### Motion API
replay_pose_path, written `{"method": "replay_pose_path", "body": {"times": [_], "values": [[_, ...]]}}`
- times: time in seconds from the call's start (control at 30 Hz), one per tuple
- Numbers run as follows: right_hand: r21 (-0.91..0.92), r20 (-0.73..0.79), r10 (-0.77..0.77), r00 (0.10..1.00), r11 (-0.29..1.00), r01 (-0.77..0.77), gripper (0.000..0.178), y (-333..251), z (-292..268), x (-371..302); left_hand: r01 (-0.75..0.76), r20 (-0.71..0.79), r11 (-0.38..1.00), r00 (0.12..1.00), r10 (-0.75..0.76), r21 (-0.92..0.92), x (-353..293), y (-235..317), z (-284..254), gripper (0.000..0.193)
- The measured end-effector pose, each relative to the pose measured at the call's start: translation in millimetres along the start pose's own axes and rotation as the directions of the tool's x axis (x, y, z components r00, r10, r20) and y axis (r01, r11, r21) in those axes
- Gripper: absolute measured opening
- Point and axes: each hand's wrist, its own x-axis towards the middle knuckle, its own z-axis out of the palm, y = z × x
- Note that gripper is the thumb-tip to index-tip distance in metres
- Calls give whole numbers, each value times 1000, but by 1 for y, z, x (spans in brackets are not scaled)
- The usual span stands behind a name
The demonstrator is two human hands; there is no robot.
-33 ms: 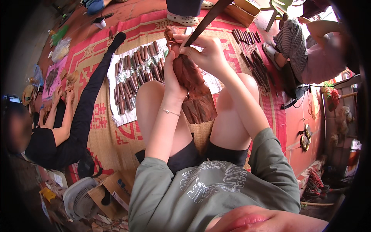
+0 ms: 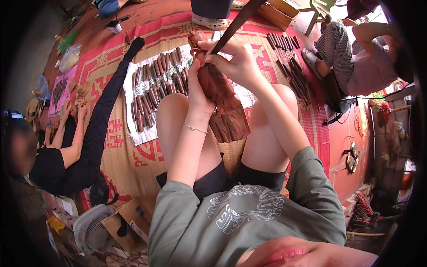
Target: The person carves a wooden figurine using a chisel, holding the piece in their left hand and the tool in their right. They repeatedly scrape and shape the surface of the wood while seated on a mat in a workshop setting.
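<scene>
A reddish-brown carved wooden figurine (image 2: 217, 82) stands tilted between my knees, its small head at the far end and its blocky base nearest me. My left hand (image 2: 200, 95) wraps round its left side, thumb up near the neck. My right hand (image 2: 240, 62) pinches a long, dark, flat-shafted carving tool (image 2: 238, 24) against the upper part of the figurine. The shaft slants up to the right; its working tip is hidden by my fingers. Beyond my left knee, several wooden-handled carving tools (image 2: 144, 104) lie in rows on a white cloth (image 2: 147, 137).
A red and tan woven mat (image 2: 120, 155) lies under me. More tools (image 2: 296, 78) lie at the right, near a seated person (image 2: 373, 66). At the left another person (image 2: 62, 164) works with both hands, one leg stretched along the mat. A wooden box (image 2: 278, 15) stands at the far side.
My right hand and the tool have shifted very slightly left and toward the figurine's head. The figurine's upper end has moved a touch left.
</scene>
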Motion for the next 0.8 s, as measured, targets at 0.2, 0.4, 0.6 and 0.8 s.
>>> {"method": "replay_pose_path", "body": {"times": [0.2, 0.4, 0.6, 0.8], "values": [[24, 107, -5, 994, 1000, 2, 23, -5, -11, 1, -28, 20, 999, 999, 27, 41, 3, 1, 1, 44], [78, 47, 135, 990, 987, -138, 24, -4, -3, 3, 30, -56, 999, 998, -29, 17, 2, 1, -2, 41], [-23, 31, -46, 998, 999, 47, 23, -2, -3, 0, -25, -14, 999, 1000, 26, 40, 1, 0, 2, 43], [59, 112, 32, 993, 998, -39, 25, -4, -8, 2, -7, 8, 1000, 1000, 7, -17, -2, 3, 4, 45]]}}
